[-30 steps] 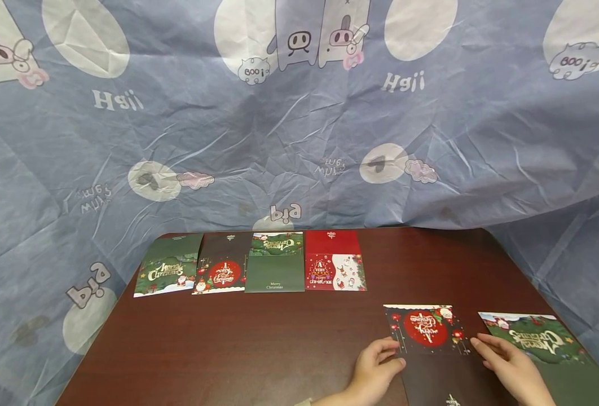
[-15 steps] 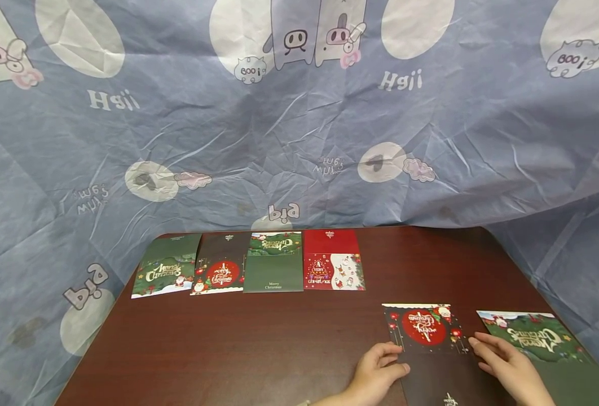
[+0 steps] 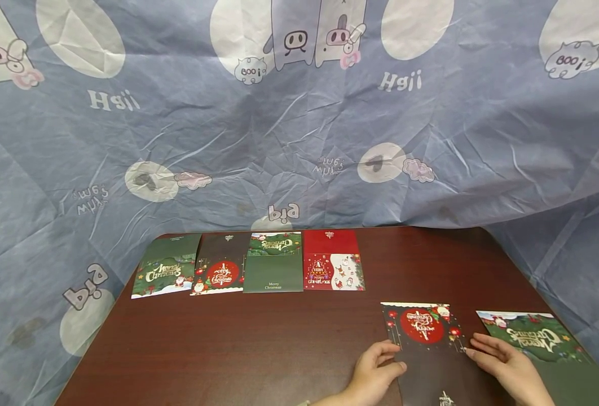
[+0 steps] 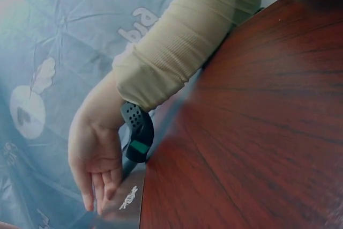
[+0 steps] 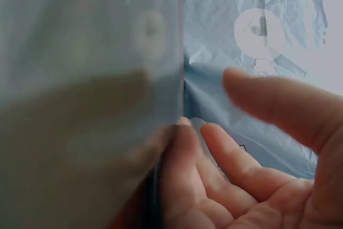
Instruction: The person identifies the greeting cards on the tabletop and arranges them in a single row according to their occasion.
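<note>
looks to be at the step of steadying or lining up a dark christmas card [image 3: 428, 358], between left hand [image 3: 373, 372] and right hand [image 3: 510, 366], one to each side edge. would probably call next for closing fingertips evenly on both edges, then shifting or folding without bowing the thin sheet.

spread on both sides, with relaxed fingers and thumbs standing apart; no clear pinch to be seen. too blurred in the right wrist view to judge the contact with the edge.

placed at the near right of the bench [image 3: 228, 349], just beside a green card [image 3: 553, 335] and well apart from a row of four cards [image 3: 274, 273] at the far side.

opened out flat, or nearly so, into two panels. on the far one: a red disc with pale lettering, upside down to the wearer, a santa in the far right corner, baubles down the sides, a snowy strip along the far edge. on the near one: plain near-black with small white print, running out of frame.

apparently sharing a design with the row's second card from the left [image 3: 220, 265], but turned the other way round.
</note>
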`<state>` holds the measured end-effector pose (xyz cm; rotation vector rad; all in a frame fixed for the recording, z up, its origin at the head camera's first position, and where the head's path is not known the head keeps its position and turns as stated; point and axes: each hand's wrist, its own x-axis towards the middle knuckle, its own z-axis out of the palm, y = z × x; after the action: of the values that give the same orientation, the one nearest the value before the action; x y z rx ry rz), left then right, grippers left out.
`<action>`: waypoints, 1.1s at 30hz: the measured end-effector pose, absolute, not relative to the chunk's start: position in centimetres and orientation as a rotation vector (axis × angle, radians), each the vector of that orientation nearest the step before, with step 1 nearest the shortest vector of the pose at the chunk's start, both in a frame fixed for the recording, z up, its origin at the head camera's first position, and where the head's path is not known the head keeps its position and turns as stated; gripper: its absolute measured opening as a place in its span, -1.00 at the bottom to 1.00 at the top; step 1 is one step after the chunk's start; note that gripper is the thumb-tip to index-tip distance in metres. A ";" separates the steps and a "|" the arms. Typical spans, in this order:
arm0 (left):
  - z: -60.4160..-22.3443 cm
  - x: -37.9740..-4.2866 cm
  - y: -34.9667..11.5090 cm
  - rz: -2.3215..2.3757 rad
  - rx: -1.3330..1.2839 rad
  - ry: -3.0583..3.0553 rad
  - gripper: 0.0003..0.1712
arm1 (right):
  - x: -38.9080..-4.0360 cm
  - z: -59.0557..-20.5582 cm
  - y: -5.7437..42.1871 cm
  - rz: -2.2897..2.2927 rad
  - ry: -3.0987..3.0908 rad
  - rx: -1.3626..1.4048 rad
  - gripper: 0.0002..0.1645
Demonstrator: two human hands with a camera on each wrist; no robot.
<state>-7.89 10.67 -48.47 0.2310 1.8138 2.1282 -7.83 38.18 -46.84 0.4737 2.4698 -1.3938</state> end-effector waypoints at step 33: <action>-48.9 -11.9 9.3 2.169 0.312 2.047 -0.83 | -7.8 -46.8 37.6 -2.074 2.318 0.245 -0.74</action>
<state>-11.88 9.32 -48.88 0.3122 2.0467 2.1695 -7.83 37.65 -46.79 0.2450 2.3179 -2.0744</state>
